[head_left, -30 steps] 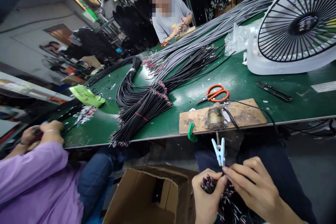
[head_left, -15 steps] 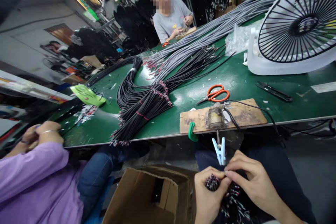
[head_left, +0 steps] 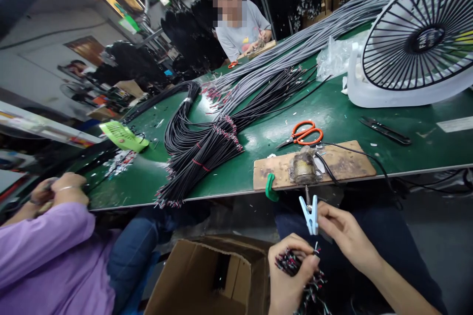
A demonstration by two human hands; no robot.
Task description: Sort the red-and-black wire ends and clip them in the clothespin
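My left hand is closed around a bundle of thin black cables, whose red, white and dark wire ends poke out of the fist. One wire end stands up beside the left thumb. A light-blue clothespin hangs from the metal shaft of a small, grimy motor. My right hand is at the clothespin's right side, its fingertips drawn together and partly behind it. Whatever they pinch, if anything, is hidden. The motor sits on a wooden board at the table's near edge.
Orange-handled scissors, black snips and a white fan stand on the green table. Black cable bundles and grey cables lie across it. An open cardboard box is below. Co-workers sit at left and opposite.
My right hand has moved up from the wire ends at my left thumb to the side of the clothespin. My left hand still grips the cables, slightly lower and further left.
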